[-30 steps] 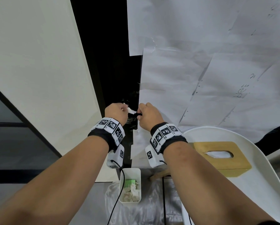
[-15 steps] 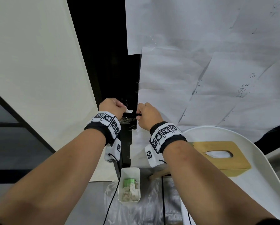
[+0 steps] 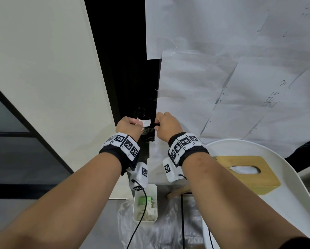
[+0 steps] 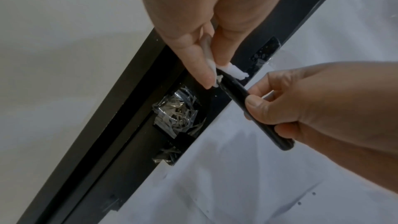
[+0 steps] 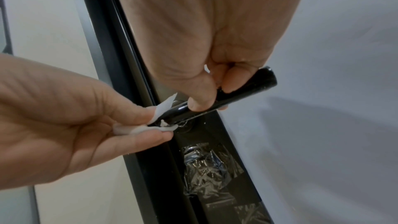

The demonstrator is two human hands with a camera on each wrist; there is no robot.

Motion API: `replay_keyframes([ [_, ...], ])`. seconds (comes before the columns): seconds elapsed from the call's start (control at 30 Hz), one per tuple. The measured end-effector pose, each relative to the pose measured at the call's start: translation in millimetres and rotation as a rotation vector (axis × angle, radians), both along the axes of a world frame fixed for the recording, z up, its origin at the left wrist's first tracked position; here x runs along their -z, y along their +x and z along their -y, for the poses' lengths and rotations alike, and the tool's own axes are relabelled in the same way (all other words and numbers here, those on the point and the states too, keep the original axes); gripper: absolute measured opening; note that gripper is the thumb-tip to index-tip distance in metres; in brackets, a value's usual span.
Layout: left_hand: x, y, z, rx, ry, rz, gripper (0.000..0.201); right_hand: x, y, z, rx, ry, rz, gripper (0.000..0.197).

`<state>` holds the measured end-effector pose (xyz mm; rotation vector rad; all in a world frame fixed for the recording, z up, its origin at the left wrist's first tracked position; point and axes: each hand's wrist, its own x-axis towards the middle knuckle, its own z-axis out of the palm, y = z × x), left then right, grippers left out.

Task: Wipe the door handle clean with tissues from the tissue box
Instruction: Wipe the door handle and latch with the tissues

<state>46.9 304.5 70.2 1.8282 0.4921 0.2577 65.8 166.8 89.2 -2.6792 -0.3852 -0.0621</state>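
Tissue, a crumpled white wad [image 4: 228, 70], sits pinched in my left hand [image 3: 128, 127] against the glossy black lever door handle [image 5: 219, 98] near its base; my right hand [image 3: 166, 124] clenches the free end. Short, firm strokes should serve best.

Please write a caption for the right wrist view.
Right hand steadies black door handle; left hand pinches tissue against it.

handle [image 5: 243, 89]: glossy black, smooth. tissue [image 4: 231, 71]: soft white paper, crumpled. tissue box [image 3: 249, 172]: matt wood lid. door sheets [image 3: 213, 83]: creased paper, clear tape [image 5: 206, 164] wrinkled, shiny.
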Motion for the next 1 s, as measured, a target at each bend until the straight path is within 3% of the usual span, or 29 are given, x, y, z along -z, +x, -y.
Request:
replay_keyframes([
  [0.3, 0, -5, 1, -0.036, -0.052, -0.042, 0.015, -2, -1, 1, -0.001, -0.006, -0.005, 0.016],
  [0.43, -1, -2, 4, -0.041, -0.270, -0.050, 0.027, 0, 0, 1, -0.003, -0.010, 0.004, 0.017],
  [0.53, -4, -1, 3, -0.016, -0.335, -0.062, 0.035, 1, 0, 2, 0.000, -0.005, 0.003, 0.017],
  [0.9, -9, -1, -4, 0.049, -0.343, -0.109, 0.044, 2, 1, 2, -0.002, -0.005, 0.006, 0.016],
  [1.0, -16, -3, -3, -0.005, -0.270, -0.047, 0.032, 2, 1, 3, -0.003, -0.005, 0.007, 0.015],
])
